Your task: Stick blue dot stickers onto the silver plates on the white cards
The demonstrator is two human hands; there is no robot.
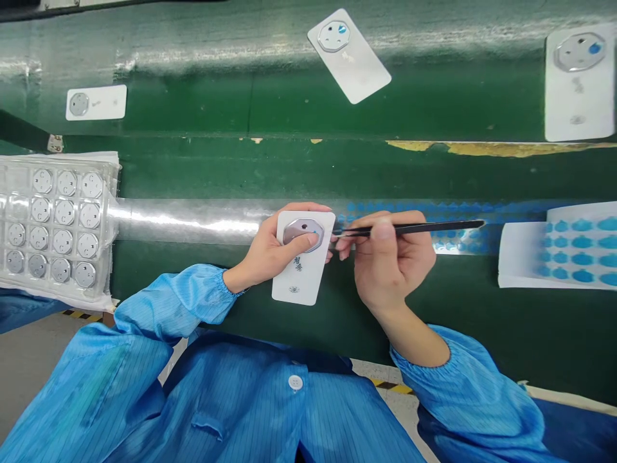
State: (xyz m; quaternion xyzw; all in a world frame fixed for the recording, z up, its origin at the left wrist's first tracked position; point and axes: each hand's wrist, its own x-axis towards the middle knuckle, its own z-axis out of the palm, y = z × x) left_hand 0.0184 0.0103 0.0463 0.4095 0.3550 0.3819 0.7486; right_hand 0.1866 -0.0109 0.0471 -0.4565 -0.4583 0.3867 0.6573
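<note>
My left hand (270, 252) grips a white phone back cover (301, 273) with a silver octagonal camera ring, thumb pressed on the ring. My right hand (385, 257) pinches black tweezers (419, 227), their tip touching the ring's right side where a small blue dot sits. Both hands hover just above the green belt (289, 173), in front of my blue-smocked chest.
A clear tray (53, 225) of several silver rings lies at the left. A white sheet of blue stickers (563, 251) lies at the right, with a strip of them behind my right hand. Three more white covers (349, 54) (96, 103) (581, 83) rest further back.
</note>
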